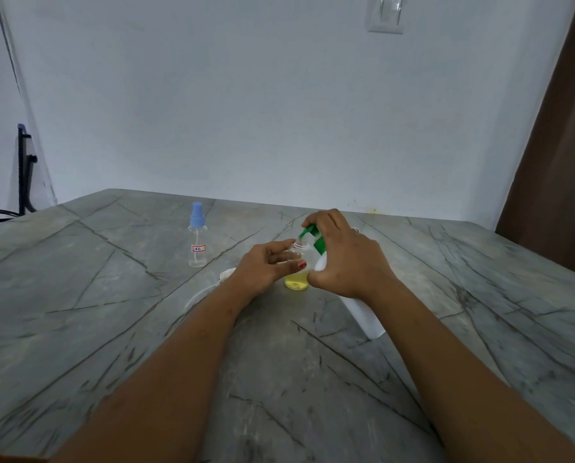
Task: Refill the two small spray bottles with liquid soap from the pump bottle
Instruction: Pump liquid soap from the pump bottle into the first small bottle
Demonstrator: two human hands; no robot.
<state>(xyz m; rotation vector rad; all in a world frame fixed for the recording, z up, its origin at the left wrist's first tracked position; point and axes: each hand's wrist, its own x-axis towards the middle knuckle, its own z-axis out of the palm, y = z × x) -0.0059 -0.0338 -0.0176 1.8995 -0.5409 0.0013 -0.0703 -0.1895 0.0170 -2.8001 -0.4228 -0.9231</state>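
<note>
An uncapped small clear bottle stands on the grey table, with yellow liquid in its lower part. My left hand holds it from the left. My right hand grips the white pump bottle, which is tilted toward the small bottle, my fingers lying over its green pump head with the spout at the small bottle's open neck. A second small clear spray bottle with a blue cap and a red-edged label stands upright to the left, apart from both hands.
A whitish spray top with its thin tube lies on the table just left of my left wrist. A white wall rises behind the table's far edge. A dark chair stands at far left, and a brown door at right.
</note>
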